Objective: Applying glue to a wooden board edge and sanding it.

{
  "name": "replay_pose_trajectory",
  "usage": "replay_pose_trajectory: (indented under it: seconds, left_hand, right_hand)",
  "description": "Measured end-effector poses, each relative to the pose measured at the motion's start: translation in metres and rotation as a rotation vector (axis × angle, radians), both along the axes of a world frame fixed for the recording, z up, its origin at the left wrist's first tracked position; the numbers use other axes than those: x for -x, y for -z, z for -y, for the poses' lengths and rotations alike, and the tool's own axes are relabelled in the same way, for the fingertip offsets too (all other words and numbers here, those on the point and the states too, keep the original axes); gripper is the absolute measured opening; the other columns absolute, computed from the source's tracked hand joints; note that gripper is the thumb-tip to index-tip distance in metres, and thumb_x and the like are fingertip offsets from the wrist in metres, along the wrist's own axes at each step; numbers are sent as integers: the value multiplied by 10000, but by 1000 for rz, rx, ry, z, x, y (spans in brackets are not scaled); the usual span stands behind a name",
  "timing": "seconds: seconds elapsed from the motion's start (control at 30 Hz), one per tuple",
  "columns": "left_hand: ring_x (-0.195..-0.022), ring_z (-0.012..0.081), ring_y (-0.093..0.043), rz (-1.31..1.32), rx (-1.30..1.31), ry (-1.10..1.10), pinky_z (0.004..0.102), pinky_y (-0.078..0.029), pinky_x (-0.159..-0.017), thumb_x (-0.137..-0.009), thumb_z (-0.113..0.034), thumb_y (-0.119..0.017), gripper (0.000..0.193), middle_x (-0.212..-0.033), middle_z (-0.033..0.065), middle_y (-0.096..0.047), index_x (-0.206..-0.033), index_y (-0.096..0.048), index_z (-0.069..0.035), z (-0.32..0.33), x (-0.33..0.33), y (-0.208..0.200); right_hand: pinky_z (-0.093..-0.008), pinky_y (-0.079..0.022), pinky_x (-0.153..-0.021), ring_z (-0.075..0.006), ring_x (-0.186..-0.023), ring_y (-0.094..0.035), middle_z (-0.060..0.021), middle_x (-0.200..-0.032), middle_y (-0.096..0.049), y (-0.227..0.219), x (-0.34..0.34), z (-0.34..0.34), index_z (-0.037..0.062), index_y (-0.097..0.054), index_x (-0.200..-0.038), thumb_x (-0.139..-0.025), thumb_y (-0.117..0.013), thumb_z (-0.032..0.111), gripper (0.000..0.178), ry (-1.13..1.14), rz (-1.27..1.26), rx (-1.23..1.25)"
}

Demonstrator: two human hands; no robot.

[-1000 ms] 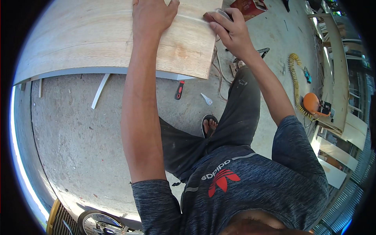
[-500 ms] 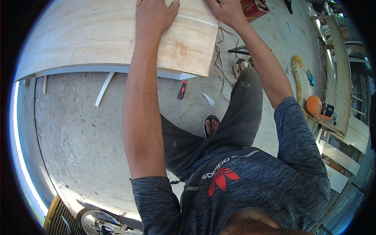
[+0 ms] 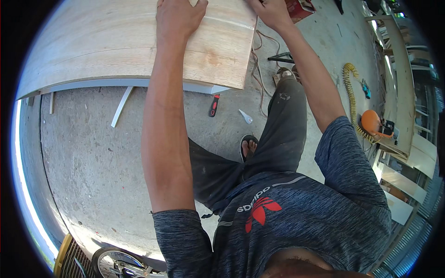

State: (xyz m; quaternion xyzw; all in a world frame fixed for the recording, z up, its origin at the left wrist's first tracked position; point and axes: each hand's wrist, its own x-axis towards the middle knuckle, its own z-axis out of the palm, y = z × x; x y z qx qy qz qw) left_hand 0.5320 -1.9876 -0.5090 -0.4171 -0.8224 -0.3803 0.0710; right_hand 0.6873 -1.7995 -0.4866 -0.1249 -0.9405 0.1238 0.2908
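A large pale plywood panel (image 3: 106,44) with a thin light line across it lies raised above the floor, with a pale grey edge beneath. My left hand (image 3: 180,17) rests on its upper face, thumb spread away from the palm; the fingertips are cut off by the top of the picture. At the panel's right edge is my right hand (image 3: 272,14), its thumb side touching the wood. Its other fingers run out of view, so any grip there is hidden.
Below the panel lie a red-and-black handled tool (image 3: 214,105), a white nozzle (image 3: 246,116) and a pale strip (image 3: 122,106). Cords (image 3: 256,65) trail beside my knee. Farther right are a yellow coiled hose (image 3: 348,88), an orange compressor (image 3: 371,122) and a red box (image 3: 299,10).
My left hand has slid slightly to the left over the panel. The whole view has shifted a little; my right hand stays by the panel's edge.
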Motion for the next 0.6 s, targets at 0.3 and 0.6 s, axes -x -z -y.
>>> replay_pose_trajectory:
  seconds: [0.3,0.6]
  left_hand:
    - [-1377,407,-491,-11,-5,-24,513,-331,-1198,-920,-267,-702,475,-1422,257,-577,-1272,-640,46,3,-8,-9]
    - [-1401,397,-470,21,72,-7,504,-321,-1206,-933,-273,-693,487,-1452,251,-558,-1296,-633,45,10,-4,-16]
  right_hand:
    - [-405,-504,-951,-316,-1077,-593,-158,-1115,-601,21,-34,25,188,-774,-1195,-919,-739,223,280,-135,27,-47]
    - [-412,-487,-959,-304,-1077,-586,-143,-1117,-603,17,-58,71,186,-766,-1203,-936,-715,226,274,-180,23,-34]
